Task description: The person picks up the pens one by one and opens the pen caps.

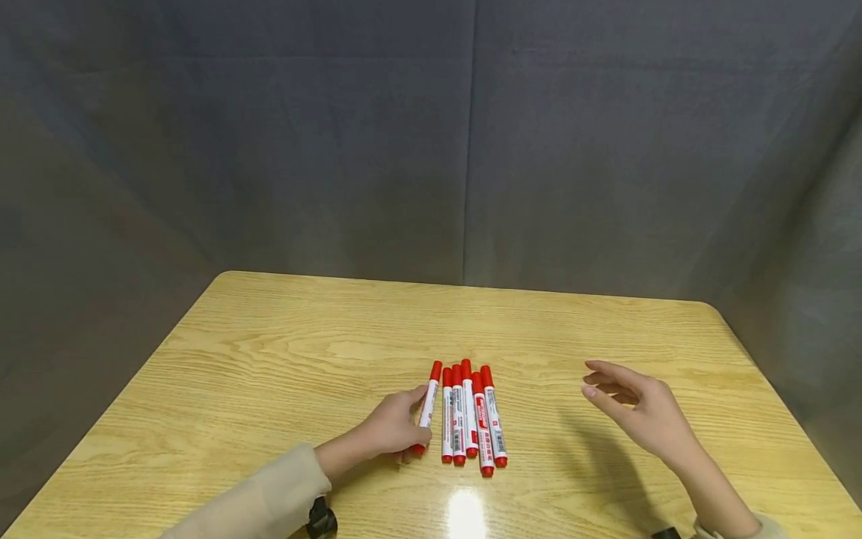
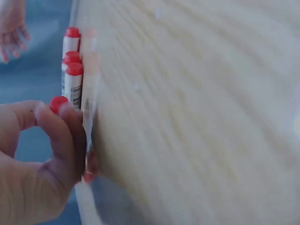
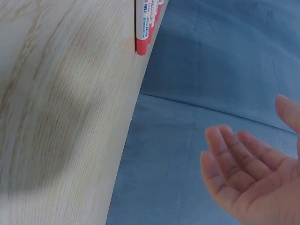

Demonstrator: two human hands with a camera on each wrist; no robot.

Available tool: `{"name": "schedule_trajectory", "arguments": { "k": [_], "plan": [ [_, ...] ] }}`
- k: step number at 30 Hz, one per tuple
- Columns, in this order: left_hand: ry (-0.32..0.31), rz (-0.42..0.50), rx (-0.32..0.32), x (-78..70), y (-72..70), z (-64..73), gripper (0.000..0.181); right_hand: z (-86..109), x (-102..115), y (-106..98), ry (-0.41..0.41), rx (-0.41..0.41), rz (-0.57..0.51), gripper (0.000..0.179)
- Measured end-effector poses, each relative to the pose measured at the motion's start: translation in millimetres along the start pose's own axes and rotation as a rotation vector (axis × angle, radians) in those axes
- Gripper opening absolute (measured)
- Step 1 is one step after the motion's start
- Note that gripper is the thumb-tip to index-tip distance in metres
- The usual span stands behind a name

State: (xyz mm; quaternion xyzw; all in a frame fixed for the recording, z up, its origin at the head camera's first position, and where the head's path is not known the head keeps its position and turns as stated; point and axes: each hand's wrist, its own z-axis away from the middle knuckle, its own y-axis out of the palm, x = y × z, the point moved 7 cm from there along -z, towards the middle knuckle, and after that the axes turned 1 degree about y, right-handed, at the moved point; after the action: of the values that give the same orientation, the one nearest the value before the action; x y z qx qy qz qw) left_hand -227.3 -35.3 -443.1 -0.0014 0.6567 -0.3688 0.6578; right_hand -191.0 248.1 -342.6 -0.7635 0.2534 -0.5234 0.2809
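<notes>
My left hand (image 1: 390, 425) holds a white marker (image 1: 429, 404) with red ends, its thumb and fingers around the lower part. This marker leans slightly, at the left end of a row of similar markers (image 1: 469, 412) lying side by side on the table. In the left wrist view, curled fingers (image 2: 61, 133) surround the marker's red end (image 2: 58, 104), beside the other markers (image 2: 75, 86). Off to the right, my right hand (image 1: 636, 408) hovers above the table with relaxed fingers and nothing in it; the right wrist view shows its palm (image 3: 262, 183).
The wooden table (image 1: 289, 337) has rounded far corners. A dark grey curtain (image 1: 337, 150) hangs behind it and along both sides. A bright reflection lies on the tabletop in front of the markers. Near the left sleeve (image 1: 269, 494) is a black wrist device (image 1: 322, 518).
</notes>
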Motion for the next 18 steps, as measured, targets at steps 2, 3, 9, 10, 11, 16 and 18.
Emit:
{"name": "schedule_trajectory", "arguments": {
  "k": [2,3,9,10,11,16,18],
  "plan": [
    [-0.039,0.181,0.027,5.0,0.8,1.1,0.074,-0.5,1,0,-0.003,-0.001,-0.001,0.036],
    [-0.049,0.25,0.037,6.7,1.1,1.4,0.074,-0.8,1,0,-0.004,0.0,-0.003,0.036],
    [-0.053,0.469,0.039,9.3,-1.5,4.4,0.073,-2.4,3,3,0.002,0.014,-0.014,0.036],
    [-0.047,0.482,0.032,9.0,-2.1,5.0,0.074,-2.7,3,4,0.004,0.017,-0.015,0.036],
    [-0.035,0.484,0.024,8.1,-3.1,5.7,0.073,-2.9,3,5,0.008,0.021,-0.016,0.036],
    [0.052,0.429,-0.027,-2.5,-7.6,9.9,0.073,-3.9,2,8,0.018,0.033,-0.028,0.037],
    [0.081,0.406,-0.042,-7.4,-8.4,11.2,0.072,-4.3,3,9,0.017,0.035,-0.038,0.037]
  ]
}}
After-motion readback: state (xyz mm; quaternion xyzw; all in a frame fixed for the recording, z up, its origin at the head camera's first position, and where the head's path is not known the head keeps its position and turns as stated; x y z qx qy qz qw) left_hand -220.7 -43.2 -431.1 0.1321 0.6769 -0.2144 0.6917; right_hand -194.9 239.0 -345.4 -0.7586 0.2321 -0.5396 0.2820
